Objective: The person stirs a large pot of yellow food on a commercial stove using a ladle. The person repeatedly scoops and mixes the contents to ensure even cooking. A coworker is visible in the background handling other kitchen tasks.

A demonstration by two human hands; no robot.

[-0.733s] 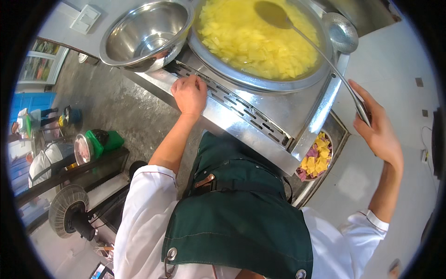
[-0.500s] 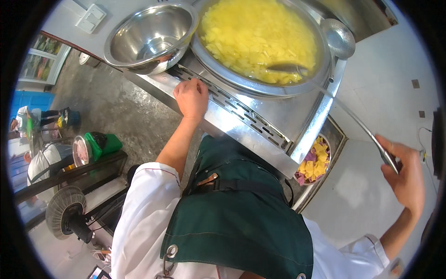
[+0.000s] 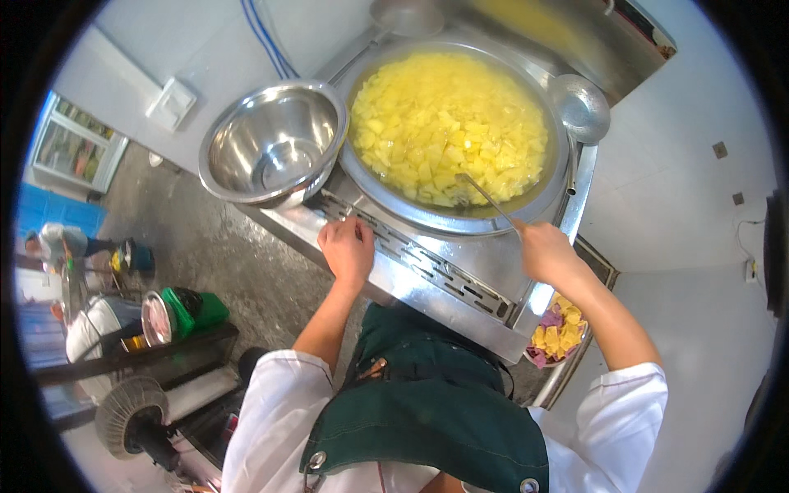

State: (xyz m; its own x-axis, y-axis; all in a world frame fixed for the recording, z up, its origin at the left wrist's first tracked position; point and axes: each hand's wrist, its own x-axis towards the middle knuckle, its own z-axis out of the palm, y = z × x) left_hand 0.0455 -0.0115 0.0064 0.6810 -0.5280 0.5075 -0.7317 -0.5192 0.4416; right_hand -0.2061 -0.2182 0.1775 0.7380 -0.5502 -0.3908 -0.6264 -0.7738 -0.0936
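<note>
A wide metal pot point(image 3: 367, 185) on the steel stove point(image 3: 411, 283) is filled with yellow chunks point(image 3: 448, 123) in liquid, which look like cut potato. My right hand point(image 3: 549, 253) is closed round the handle of a long metal ladle point(image 3: 491, 200), low over the pot's near right rim. The ladle's head is sunk among the chunks, so its shape is mostly hidden. Fingers curled, my left hand point(image 3: 348, 251) rests in a loose fist on the stove's front ledge, beside the slotted strip. An empty steel bowl point(image 3: 275, 148) stands to the pot's left, just beyond that hand.
A second metal ladle point(image 3: 580, 111) lies by the pot's right rim. Below the stove's right corner is a container of yellow and purple pieces point(image 3: 559, 333). Two people point(image 3: 90, 329) work far left, near a green crate point(image 3: 197, 312) and a fan point(image 3: 131, 419).
My right hand has swung inward from the far right to near the pot's rim, and the ladle's head has sunk deeper. My left hand stays on the ledge. The view has shifted.
</note>
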